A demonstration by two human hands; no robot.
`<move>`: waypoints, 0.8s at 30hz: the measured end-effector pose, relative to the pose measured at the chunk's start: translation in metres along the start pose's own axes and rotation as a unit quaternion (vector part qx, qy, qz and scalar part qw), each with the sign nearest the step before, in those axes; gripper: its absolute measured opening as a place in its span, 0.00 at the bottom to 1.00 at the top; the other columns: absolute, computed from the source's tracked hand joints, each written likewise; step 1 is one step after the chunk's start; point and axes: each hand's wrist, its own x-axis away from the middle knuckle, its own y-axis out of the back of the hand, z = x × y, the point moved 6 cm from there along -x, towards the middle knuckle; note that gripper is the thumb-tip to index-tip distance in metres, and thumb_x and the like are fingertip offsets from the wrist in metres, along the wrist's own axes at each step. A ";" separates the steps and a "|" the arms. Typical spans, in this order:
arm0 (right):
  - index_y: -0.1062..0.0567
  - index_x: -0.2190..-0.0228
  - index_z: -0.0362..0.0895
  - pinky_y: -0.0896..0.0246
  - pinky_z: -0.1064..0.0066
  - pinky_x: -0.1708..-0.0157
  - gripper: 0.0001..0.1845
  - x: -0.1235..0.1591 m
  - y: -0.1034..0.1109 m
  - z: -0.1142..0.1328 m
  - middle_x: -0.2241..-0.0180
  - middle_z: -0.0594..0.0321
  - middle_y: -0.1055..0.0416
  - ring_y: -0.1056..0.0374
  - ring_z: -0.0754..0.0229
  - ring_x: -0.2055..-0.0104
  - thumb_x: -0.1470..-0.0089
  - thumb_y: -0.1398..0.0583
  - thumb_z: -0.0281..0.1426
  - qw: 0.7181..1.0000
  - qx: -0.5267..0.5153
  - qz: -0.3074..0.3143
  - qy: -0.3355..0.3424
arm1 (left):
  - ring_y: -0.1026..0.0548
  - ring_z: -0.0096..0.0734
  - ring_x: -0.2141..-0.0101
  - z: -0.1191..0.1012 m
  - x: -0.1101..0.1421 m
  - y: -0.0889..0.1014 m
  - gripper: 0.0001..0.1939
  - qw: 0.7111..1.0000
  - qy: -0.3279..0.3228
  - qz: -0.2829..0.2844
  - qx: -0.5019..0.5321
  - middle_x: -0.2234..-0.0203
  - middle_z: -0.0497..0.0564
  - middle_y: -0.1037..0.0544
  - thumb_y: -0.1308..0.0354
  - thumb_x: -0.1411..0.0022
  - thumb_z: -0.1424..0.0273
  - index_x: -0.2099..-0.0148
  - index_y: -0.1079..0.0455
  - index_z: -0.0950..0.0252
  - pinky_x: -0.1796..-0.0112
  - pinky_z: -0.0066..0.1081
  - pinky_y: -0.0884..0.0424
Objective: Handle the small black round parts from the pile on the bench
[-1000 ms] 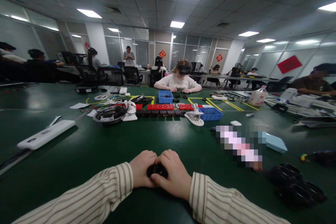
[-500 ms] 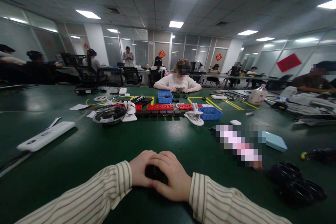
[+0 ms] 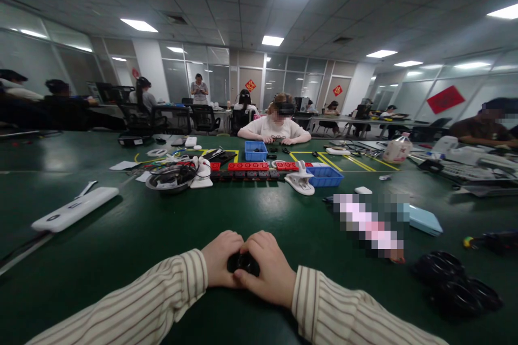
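Both my hands are wrapped round a small, glossy black rounded piece [image 3: 244, 264], low over the near middle of the green table. My left hand [image 3: 222, 260] closes on its left side. From the right, my right hand [image 3: 269, 268] curls over it, with the fingers on top and the thumb along the near side. The fingertips of the two hands meet at the far edge of the piece. Most of it is hidden by the hands, so its exact kind cannot be made out. Several black, ring-like glossy parts [image 3: 457, 285] lie at the right.
A white power strip [image 3: 76, 209] lies at the left. Across the table are a metal bowl [image 3: 170, 183] of cables, a row of red blocks [image 3: 248, 166], a white clip stand [image 3: 299, 179] and a blue bin [image 3: 325, 176]. A light-blue box [image 3: 423, 220] sits right. A co-worker [image 3: 275, 128] sits opposite.
My right fingers drew together over the top of the black piece, covering more of it, then moved back. The piece stays between my hands, turning slightly. The view shifts a little.
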 end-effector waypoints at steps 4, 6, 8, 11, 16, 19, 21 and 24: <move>0.32 0.68 0.43 0.46 0.62 0.59 0.12 0.001 0.003 0.009 0.67 0.60 0.31 0.40 0.57 0.62 0.60 0.47 0.27 0.996 -0.056 -0.001 0.073 | 0.33 0.34 0.68 0.001 0.001 -0.001 0.16 0.999 -0.009 0.000 0.042 0.73 0.46 0.32 0.33 0.66 0.68 0.73 0.34 0.65 0.64 0.32 0.37; 0.32 0.67 0.44 0.46 0.62 0.58 0.15 0.002 0.004 0.014 0.67 0.61 0.30 0.39 0.57 0.61 0.61 0.50 0.25 0.990 -0.077 0.003 0.114 | 0.32 0.34 0.67 0.001 0.002 -0.002 0.15 0.999 -0.015 0.002 0.051 0.71 0.46 0.32 0.33 0.66 0.69 0.73 0.33 0.64 0.63 0.32 0.37; 0.32 0.65 0.45 0.46 0.63 0.56 0.18 0.002 0.006 0.019 0.66 0.61 0.29 0.38 0.58 0.59 0.62 0.51 0.24 0.985 -0.092 0.005 0.145 | 0.32 0.35 0.66 0.001 0.002 -0.003 0.15 0.998 -0.022 0.008 0.050 0.70 0.46 0.31 0.33 0.66 0.69 0.72 0.31 0.64 0.61 0.33 0.37; 0.36 0.57 0.43 0.46 0.61 0.55 0.22 0.003 0.010 0.020 0.60 0.58 0.32 0.39 0.56 0.56 0.58 0.50 0.27 0.984 -0.103 -0.007 0.144 | 0.32 0.38 0.66 0.000 0.003 -0.003 0.21 0.999 -0.021 0.004 0.049 0.68 0.49 0.30 0.34 0.63 0.66 0.64 0.31 0.64 0.60 0.36 0.37; 0.37 0.56 0.40 0.46 0.59 0.56 0.24 0.003 0.007 0.006 0.59 0.54 0.36 0.41 0.53 0.57 0.52 0.45 0.42 0.995 -0.073 -0.039 0.049 | 0.32 0.42 0.66 -0.004 0.001 0.003 0.35 0.999 -0.003 -0.011 0.030 0.67 0.53 0.29 0.39 0.62 0.45 0.59 0.35 0.66 0.60 0.42 0.36; 0.35 0.62 0.41 0.46 0.59 0.60 0.24 0.003 0.002 -0.001 0.64 0.56 0.36 0.42 0.54 0.62 0.54 0.44 0.47 0.999 -0.041 -0.035 -0.002 | 0.32 0.41 0.68 -0.006 0.000 0.004 0.33 1.000 -0.001 0.007 -0.003 0.69 0.53 0.30 0.42 0.59 0.43 0.61 0.36 0.66 0.61 0.42 0.36; 0.34 0.66 0.41 0.46 0.61 0.61 0.20 0.002 -0.001 -0.003 0.66 0.58 0.37 0.43 0.56 0.64 0.55 0.42 0.44 1.000 -0.016 -0.013 -0.023 | 0.33 0.40 0.69 -0.006 -0.001 0.003 0.27 1.000 -0.004 0.019 -0.017 0.71 0.52 0.31 0.43 0.55 0.47 0.65 0.36 0.66 0.62 0.41 0.36; 0.34 0.69 0.42 0.47 0.62 0.61 0.14 0.001 -0.002 -0.003 0.67 0.60 0.37 0.44 0.57 0.64 0.55 0.40 0.37 0.999 0.009 0.010 -0.039 | 0.33 0.37 0.70 -0.003 0.000 0.002 0.19 1.000 -0.008 0.020 -0.008 0.73 0.50 0.32 0.40 0.54 0.55 0.70 0.38 0.65 0.64 0.37 0.35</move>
